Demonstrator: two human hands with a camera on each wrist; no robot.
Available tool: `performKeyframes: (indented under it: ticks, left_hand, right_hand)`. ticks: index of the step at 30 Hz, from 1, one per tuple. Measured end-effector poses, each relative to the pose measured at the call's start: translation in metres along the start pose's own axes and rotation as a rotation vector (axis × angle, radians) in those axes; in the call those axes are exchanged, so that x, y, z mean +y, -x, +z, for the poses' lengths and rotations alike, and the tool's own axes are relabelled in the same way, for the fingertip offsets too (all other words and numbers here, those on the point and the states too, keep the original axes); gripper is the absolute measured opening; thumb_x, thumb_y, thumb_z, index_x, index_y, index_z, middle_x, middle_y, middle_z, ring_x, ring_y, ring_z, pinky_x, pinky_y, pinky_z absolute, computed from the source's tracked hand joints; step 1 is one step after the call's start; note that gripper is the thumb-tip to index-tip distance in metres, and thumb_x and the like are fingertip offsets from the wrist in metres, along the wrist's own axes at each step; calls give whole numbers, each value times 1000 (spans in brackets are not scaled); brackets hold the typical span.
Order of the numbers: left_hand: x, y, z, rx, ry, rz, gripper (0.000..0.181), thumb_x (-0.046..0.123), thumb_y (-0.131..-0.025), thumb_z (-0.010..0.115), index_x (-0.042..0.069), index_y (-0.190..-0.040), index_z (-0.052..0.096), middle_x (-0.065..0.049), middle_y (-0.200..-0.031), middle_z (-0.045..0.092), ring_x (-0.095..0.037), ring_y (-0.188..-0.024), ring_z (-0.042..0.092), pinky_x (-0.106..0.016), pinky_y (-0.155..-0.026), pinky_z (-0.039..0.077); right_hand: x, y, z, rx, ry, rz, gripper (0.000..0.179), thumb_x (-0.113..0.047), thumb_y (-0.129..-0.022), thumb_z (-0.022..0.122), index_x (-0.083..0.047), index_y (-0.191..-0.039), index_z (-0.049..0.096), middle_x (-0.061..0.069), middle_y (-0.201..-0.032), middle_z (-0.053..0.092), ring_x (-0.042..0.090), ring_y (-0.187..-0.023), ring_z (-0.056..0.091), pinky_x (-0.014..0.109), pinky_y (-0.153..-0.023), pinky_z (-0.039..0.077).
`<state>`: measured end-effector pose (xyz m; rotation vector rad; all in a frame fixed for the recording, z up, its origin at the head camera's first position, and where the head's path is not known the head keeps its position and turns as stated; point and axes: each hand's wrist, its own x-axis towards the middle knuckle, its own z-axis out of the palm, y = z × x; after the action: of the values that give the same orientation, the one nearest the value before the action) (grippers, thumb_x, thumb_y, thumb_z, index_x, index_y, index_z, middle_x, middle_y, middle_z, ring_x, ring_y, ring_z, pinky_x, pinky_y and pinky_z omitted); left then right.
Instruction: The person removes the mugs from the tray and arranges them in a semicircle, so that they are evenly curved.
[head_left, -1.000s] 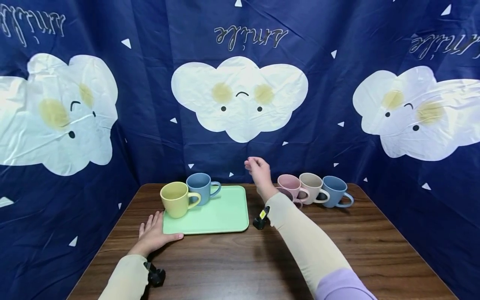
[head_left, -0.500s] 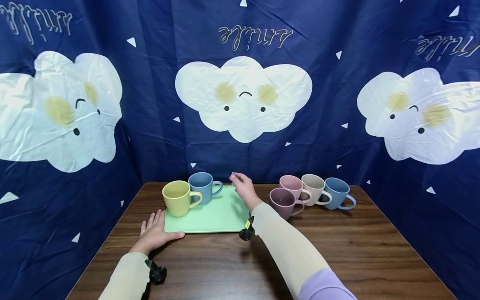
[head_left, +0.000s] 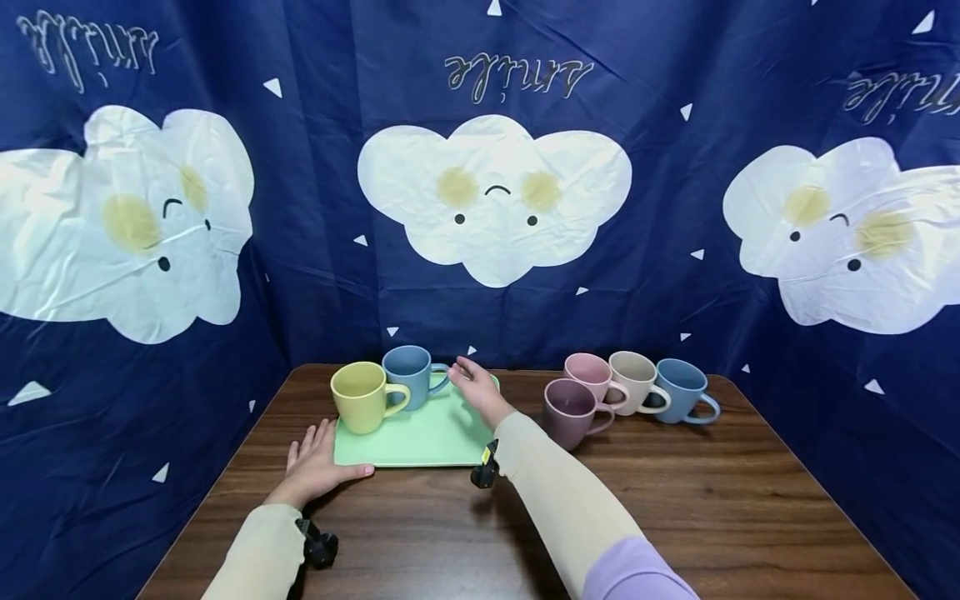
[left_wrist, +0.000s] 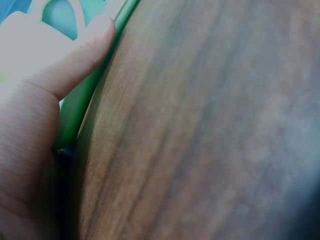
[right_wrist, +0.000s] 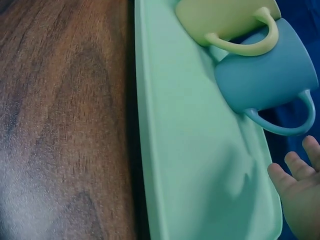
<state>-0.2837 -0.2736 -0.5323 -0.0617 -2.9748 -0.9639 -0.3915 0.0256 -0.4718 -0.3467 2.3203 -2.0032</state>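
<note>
My left hand point(head_left: 315, 471) rests at the front left corner of a mint-green tray point(head_left: 431, 446), fingers spread along its side and thumb on the front rim. In the left wrist view the thumb point(left_wrist: 82, 60) lies along the green edge. A yellow mug point(head_left: 360, 404) and a blue mug point(head_left: 408, 375) stand upright on the tray's left part, handles pointing right. Over the tray's back right my right hand point(head_left: 480, 392) holds nothing; its fingertips are close to the blue mug's handle. The right wrist view shows these loosely spread fingers point(right_wrist: 297, 167) apart from the handle.
On the wooden table point(head_left: 675, 500), right of the tray, stand a plum mug point(head_left: 570, 417), a pink mug point(head_left: 588, 371), a beige mug point(head_left: 633, 383) and a second blue mug point(head_left: 681, 392), close together. A dark blue curtain point(head_left: 315, 275) hangs behind the table and at both sides.
My right hand has moved left and down from near the tray's right edge to beside the blue mug's handle, its fingers loosening. The left hand keeps its place on the tray.
</note>
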Motion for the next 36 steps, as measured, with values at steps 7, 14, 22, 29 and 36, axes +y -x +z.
performKeyframes:
  ticks: [7, 14, 22, 29, 36]
  left_hand:
    - [2, -1, -1, 10, 4, 9, 137, 71, -69, 78, -10, -157, 11, -40, -160, 6, -57, -147, -2, -72, -112, -8]
    - [-1, -4, 3, 6, -12, 4, 140, 76, -69, 75, -9, -157, 9, -39, -160, 5, -57, -148, -3, -71, -112, -9]
    - [4, -2, 1, -9, -19, -13, 137, 71, -70, 78, -9, -158, 10, -38, -161, 5, -55, -148, -3, -71, -113, -9]
    - [6, 1, -1, -24, -39, -22, 136, 69, -73, 78, -10, -157, 8, -39, -160, 4, -55, -148, -3, -71, -113, -7]
    - [5, 2, -2, -22, -28, -31, 136, 69, -72, 79, -10, -157, 8, -38, -161, 4, -55, -149, -3, -71, -113, -8]
  right_hand:
    - [4, -2, 2, -45, -10, -8, 61, -21, -105, 57, 1, -156, 32, 20, -155, 44, 33, -144, 40, 47, -114, 38]
    - [5, 0, 2, -74, -42, 19, 65, -20, -103, 60, -3, -158, 30, 17, -158, 40, 35, -146, 37, 56, -111, 38]
    - [2, 0, 1, -108, -40, 61, 68, -22, -104, 60, -7, -161, 25, 12, -162, 35, 35, -148, 33, 58, -111, 37]
    - [5, -3, 5, -109, -32, 50, 68, -21, -103, 61, -6, -160, 26, 15, -161, 36, 37, -147, 35, 61, -108, 40]
    - [6, -3, 9, -88, 10, 28, 61, -21, -102, 63, -6, -156, 38, 17, -156, 43, 35, -142, 42, 53, -106, 45]
